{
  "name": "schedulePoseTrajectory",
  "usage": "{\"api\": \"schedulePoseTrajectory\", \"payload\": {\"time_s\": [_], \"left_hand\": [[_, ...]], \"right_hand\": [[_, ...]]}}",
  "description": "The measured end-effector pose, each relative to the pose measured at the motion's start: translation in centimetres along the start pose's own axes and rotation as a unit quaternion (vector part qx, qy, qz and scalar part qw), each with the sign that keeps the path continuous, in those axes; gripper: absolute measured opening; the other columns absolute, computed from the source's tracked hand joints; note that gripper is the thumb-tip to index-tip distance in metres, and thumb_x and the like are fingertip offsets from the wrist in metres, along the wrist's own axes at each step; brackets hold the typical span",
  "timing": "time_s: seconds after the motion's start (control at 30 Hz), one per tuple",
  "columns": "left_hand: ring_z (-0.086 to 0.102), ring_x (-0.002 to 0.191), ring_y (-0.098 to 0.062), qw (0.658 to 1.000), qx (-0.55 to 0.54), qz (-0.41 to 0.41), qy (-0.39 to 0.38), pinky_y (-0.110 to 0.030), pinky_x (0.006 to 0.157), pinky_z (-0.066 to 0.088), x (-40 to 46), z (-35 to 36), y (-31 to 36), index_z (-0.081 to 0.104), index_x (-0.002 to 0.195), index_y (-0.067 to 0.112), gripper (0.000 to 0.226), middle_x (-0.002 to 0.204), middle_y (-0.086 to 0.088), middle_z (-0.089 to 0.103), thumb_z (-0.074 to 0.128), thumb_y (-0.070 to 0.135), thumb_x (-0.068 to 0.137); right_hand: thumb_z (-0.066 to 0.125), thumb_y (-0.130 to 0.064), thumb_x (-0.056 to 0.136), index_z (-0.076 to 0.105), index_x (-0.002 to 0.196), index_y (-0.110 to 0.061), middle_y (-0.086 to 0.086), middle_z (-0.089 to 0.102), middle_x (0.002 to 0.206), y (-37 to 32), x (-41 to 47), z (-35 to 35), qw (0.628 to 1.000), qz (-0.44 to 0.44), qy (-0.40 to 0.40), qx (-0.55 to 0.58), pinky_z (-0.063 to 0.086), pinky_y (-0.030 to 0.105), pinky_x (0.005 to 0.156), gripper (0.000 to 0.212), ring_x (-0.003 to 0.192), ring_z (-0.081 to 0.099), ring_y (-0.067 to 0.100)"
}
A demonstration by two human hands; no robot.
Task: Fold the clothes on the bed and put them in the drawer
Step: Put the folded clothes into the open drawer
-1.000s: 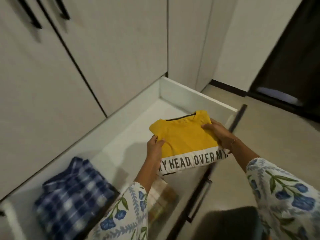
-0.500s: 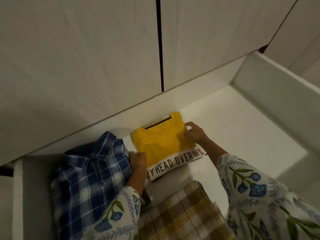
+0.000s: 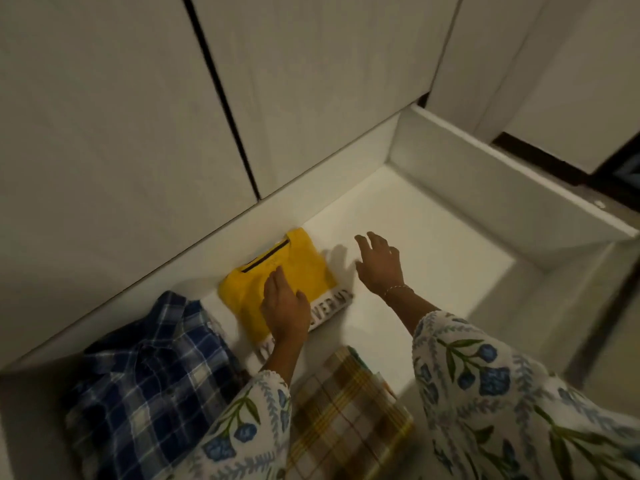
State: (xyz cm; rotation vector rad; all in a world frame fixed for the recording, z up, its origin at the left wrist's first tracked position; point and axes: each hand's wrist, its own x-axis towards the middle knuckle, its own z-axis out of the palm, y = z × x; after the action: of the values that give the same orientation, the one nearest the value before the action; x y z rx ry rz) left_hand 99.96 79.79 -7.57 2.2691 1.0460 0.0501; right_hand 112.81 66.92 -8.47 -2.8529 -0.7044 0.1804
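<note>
The folded T-shirt (image 3: 304,268) is bright yellow, with a thin dark strip at its neckline and a white band along its lower edge printed with black capital letters. The shirt (image 3: 145,368) lying to its left is checked in dark blue, lighter blue and white. The folded cloth (image 3: 346,417) nearest the camera is checked in mustard yellow, brown and cream, with a sliver of teal at one edge. The drawer (image 3: 433,237) is plain white inside, and the cupboard doors (image 3: 121,116) above it are a pale off-white with dark gaps between them. Both sleeves (image 3: 502,393) are white, patterned with blue flowers, green leaves and grey-blue sprigs. A thin silvery bracelet (image 3: 398,289) circles the right wrist.
</note>
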Motion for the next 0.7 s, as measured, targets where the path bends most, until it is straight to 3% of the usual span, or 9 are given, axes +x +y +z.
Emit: {"api": "schedulePoseTrajectory", "payload": {"time_s": [0.07,0.13,0.17,0.23,0.3,0.47,0.6,0.7], "left_hand": [[0.025,0.141,-0.026,0.997,0.016,0.067,-0.019,-0.041,0.104,0.031,-1.3,0.2,3.3,0.024,0.149,0.011,0.059,0.155,-0.010,0.025,0.050,0.014,0.096],[0.025,0.142,-0.026,0.991,0.011,0.126,-0.043,-0.042,0.106,0.030,-3.3,0.6,7.5,0.029,0.147,0.011,0.056,0.154,-0.010,0.026,0.050,0.013,0.095],[0.025,0.142,-0.026,0.987,0.007,0.153,-0.054,-0.042,0.107,0.030,-4.8,1.0,9.8,0.030,0.146,0.010,0.055,0.154,-0.010,0.027,0.050,0.012,0.095],[0.025,0.142,-0.025,0.979,-0.013,0.190,-0.067,-0.042,0.109,0.029,-7.4,1.5,13.3,0.030,0.146,0.010,0.055,0.154,-0.010,0.027,0.051,0.012,0.095],[0.023,0.143,-0.024,0.962,-0.030,0.254,-0.097,-0.041,0.110,0.028,-11.8,2.9,17.5,0.029,0.146,0.010,0.055,0.155,-0.009,0.025,0.050,0.013,0.096],[0.023,0.143,-0.024,0.920,-0.081,0.354,-0.149,-0.038,0.111,0.025,-21.8,6.1,23.9,0.030,0.146,0.009,0.054,0.155,-0.009,0.026,0.050,0.012,0.095],[0.031,0.139,-0.028,0.881,-0.093,0.405,-0.227,-0.040,0.110,0.030,-33.6,11.0,26.8,0.031,0.145,0.011,0.055,0.153,-0.010,0.028,0.052,0.013,0.094],[0.033,0.138,-0.029,0.845,-0.072,0.430,-0.310,-0.040,0.110,0.032,-42.1,14.8,26.4,0.031,0.146,0.012,0.055,0.154,-0.010,0.027,0.052,0.015,0.095]], "right_hand": [[0.054,-0.017,0.092,0.036,0.143,-0.010,0.017,0.033,0.149,1.8,-2.0,-2.9,1.000,-0.026,0.004,-0.008,0.035,0.045,0.101,0.055,0.136,0.033,0.031],[0.068,-0.007,0.080,0.050,0.132,-0.003,0.026,0.048,0.137,4.5,-4.5,-5.9,0.998,-0.062,0.021,0.004,0.045,0.051,0.091,0.055,0.124,0.048,0.041],[0.071,-0.005,0.076,0.054,0.128,-0.001,0.027,0.052,0.132,6.1,-6.3,-7.5,0.999,-0.045,0.024,0.019,0.047,0.052,0.088,0.055,0.120,0.052,0.043],[0.067,-0.010,0.082,0.051,0.133,-0.004,0.024,0.046,0.140,7.9,-9.2,-10.2,0.999,-0.007,0.050,0.011,0.041,0.050,0.097,0.054,0.128,0.046,0.040],[0.061,-0.018,0.090,0.042,0.141,-0.008,0.021,0.033,0.150,10.9,-13.7,-13.0,0.993,0.058,0.104,-0.003,0.032,0.049,0.107,0.055,0.138,0.034,0.037],[0.071,-0.027,0.082,0.040,0.138,-0.012,0.023,0.037,0.147,17.8,-24.6,-15.9,0.955,0.188,0.229,-0.006,0.041,0.048,0.101,0.065,0.133,0.041,0.039],[0.048,-0.039,0.088,0.035,0.137,-0.017,0.021,0.039,0.146,23.7,-37.2,-16.1,0.907,0.351,0.230,-0.032,0.042,0.051,0.098,0.055,0.131,0.043,0.037],[0.056,-0.042,0.081,0.037,0.136,-0.017,0.020,0.047,0.141,27.3,-46.4,-14.3,0.870,0.451,0.196,-0.042,0.047,0.052,0.091,0.063,0.125,0.051,0.036]]}}
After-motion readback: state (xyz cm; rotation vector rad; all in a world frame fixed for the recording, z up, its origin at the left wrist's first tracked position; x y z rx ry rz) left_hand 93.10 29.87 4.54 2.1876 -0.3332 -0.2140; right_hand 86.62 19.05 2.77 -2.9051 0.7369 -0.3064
